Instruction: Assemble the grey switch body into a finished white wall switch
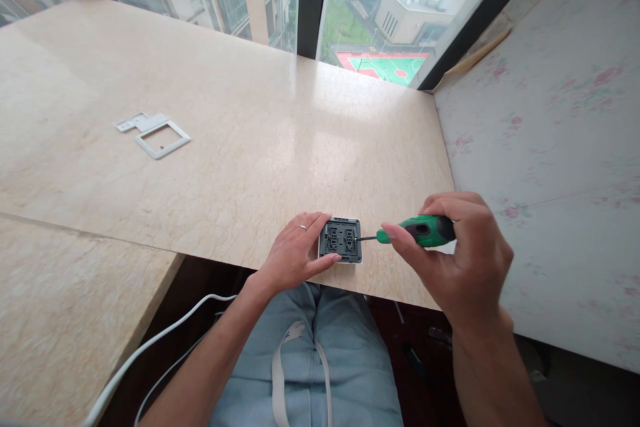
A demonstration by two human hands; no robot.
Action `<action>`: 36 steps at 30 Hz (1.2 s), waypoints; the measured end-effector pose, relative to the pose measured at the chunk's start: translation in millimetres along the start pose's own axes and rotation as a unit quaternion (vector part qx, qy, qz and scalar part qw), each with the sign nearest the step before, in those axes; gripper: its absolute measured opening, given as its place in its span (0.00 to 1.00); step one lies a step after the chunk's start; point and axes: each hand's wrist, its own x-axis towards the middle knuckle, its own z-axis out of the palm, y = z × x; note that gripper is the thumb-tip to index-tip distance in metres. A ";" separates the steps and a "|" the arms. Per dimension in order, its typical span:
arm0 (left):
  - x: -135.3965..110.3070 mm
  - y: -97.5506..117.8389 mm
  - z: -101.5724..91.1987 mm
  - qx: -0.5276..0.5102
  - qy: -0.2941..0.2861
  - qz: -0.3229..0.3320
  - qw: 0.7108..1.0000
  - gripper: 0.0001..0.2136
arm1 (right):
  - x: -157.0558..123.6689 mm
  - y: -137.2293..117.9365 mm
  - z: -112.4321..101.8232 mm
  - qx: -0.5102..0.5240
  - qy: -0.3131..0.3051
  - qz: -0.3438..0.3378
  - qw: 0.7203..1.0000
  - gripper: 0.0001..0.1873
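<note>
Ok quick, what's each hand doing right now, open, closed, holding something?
Left hand: partly closed, holding the square gray module.
Right hand: closed around the green screwdriver.

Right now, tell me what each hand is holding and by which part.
The right hand grips a screwdriver by its green-and-black handle. The left hand holds a switch around its left side.

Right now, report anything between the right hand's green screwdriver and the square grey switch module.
Nothing visible: the green screwdriver already reaches the square grey switch module; the left hand holds only its opposite side.
</note>
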 end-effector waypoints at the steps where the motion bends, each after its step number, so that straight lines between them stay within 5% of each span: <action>1: 0.0 0.2 -0.1 -0.001 0.000 0.002 1.000 0.31 | -0.6 -1.0 2.7 0.009 0.007 0.006 1.000 0.17; 4: 0.1 0.6 -0.6 -0.002 0.001 0.007 1.000 0.31 | -4.1 -6.1 11.3 0.152 -0.002 0.066 0.986 0.17; 8: 0.2 0.3 -0.9 0.001 0.001 0.007 1.000 0.31 | -7.3 -11.9 18.1 0.354 -0.007 0.129 0.927 0.14; 12: 0.2 -0.1 -0.7 0.003 0.000 0.015 1.000 0.30 | -8.4 -11.7 16.4 0.424 -0.002 0.166 0.890 0.07; 17: -0.1 -0.1 -0.2 0.007 0.000 0.014 1.000 0.30 | -14.3 -8.3 8.1 0.455 -0.042 0.196 0.868 0.15; 24: -0.4 -1.2 0.4 0.010 0.003 0.014 1.000 0.31 | -21.9 -4.7 1.6 0.388 -0.022 0.124 0.913 0.27; 29: -0.1 -0.6 0.1 0.006 0.002 0.012 1.000 0.31 | -20.7 -1.6 4.7 0.289 0.054 0.084 0.952 0.25; 36: -0.2 -1.6 0.4 0.010 0.003 0.018 1.000 0.31 | -23.7 4.1 4.8 0.235 0.004 0.039 0.971 0.17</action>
